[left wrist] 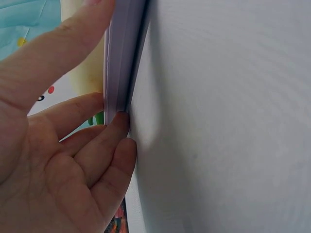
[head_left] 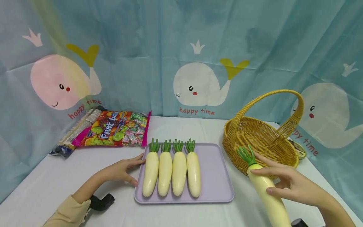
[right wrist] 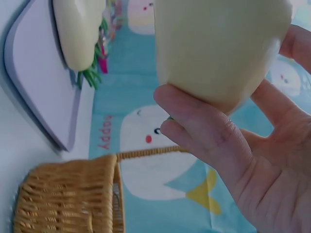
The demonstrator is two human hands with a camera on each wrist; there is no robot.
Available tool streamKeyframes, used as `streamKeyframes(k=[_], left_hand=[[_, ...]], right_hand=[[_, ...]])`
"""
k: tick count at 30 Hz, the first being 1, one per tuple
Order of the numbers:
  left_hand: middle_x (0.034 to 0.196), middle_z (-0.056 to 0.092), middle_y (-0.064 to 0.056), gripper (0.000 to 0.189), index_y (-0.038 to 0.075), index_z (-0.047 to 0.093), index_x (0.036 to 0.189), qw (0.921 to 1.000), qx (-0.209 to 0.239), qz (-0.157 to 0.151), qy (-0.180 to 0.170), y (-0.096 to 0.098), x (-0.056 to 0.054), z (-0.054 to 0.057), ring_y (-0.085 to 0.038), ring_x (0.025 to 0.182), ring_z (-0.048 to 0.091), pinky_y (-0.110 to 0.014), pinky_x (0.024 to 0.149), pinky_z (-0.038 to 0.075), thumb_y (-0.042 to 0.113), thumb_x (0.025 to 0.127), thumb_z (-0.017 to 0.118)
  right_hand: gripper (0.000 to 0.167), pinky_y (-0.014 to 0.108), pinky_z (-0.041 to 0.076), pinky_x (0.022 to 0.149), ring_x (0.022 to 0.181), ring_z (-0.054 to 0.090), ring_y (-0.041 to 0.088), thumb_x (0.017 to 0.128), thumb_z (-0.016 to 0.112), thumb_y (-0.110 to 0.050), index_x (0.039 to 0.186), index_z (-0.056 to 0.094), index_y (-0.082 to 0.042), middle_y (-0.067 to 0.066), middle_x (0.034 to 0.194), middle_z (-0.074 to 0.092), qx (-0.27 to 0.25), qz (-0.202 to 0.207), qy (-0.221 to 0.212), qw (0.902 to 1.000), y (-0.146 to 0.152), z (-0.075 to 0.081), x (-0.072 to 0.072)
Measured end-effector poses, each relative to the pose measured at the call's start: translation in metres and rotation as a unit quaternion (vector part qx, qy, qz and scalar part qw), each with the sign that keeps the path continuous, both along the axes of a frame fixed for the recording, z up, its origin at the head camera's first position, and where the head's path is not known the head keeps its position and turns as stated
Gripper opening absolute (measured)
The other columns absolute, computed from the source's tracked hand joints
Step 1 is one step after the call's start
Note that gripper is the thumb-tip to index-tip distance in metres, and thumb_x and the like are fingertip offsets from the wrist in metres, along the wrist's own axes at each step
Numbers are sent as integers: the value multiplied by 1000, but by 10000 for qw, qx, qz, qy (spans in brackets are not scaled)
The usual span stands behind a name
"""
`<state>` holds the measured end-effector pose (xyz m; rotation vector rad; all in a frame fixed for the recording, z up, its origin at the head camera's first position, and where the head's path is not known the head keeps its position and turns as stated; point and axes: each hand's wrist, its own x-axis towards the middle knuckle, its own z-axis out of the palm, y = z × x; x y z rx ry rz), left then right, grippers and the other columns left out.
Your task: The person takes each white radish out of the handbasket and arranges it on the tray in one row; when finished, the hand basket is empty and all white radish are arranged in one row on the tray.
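In the head view, several white radishes [head_left: 165, 173] with green tops lie side by side on the left part of a lilac tray [head_left: 215, 176]. My left hand [head_left: 122, 170] touches the tray's left edge with its fingers extended; the left wrist view shows its fingertips [left wrist: 121, 121] against the tray's side wall [left wrist: 121, 53]. Another white radish [head_left: 267, 195] is held up by my right hand [head_left: 295, 183], right of the tray and in front of the wicker basket [head_left: 235, 157]. In the right wrist view, fingers and thumb curl round that radish [right wrist: 218, 43].
A colourful candy bag [head_left: 116, 129] lies at the back left on a second dark-and-silver package [head_left: 76, 132]. The basket's tall handle arches upward, and a round flat object [head_left: 298, 148] is partly hidden behind it. A whale-print curtain [head_left: 158, 63] hangs behind the white table [head_left: 113, 208].
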<state>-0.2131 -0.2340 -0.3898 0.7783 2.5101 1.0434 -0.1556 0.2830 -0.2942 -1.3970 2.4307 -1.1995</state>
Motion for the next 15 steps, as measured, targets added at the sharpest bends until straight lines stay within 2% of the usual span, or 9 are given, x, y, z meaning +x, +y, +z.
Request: streamKeyframes(k=[2, 8, 12, 15], left_hand=[[139, 14, -32, 85, -5, 34, 134, 10000, 22, -24, -4, 0, 0, 0, -50, 122, 21, -58, 96, 22, 29, 68, 75], [139, 15, -31, 84, -5, 34, 134, 10000, 28, -2, 28, -2, 1, 0, -51, 122, 18, -61, 96, 20, 29, 68, 75], [139, 15, -31, 84, -5, 34, 134, 10000, 28, 18, 18, -2, 2, -2, -50, 122, 18, -60, 96, 21, 28, 69, 75], [139, 15, -31, 84, -4, 34, 134, 10000, 35, 23, 9, -2, 2, -2, -50, 122, 19, -59, 96, 22, 28, 69, 75]], right_hand=[[53, 27, 52, 56, 122, 34, 6, 76, 58, 14, 126, 51, -4, 7, 147, 17, -52, 37, -58, 10000, -5, -2, -2], [49, 32, 54, 61, 127, 26, 7, 79, 58, 10, 125, 52, -5, 8, 147, 16, -178, 301, -604, 9976, -25, -14, -13], [45, 35, 54, 66, 126, 27, 8, 81, 58, 7, 124, 53, -6, 18, 146, 13, -192, 393, -834, 9956, -38, -20, -22], [44, 35, 53, 68, 126, 25, 8, 82, 58, 6, 125, 52, -6, 28, 143, 10, -177, 422, -802, 9957, -45, -23, -30]])
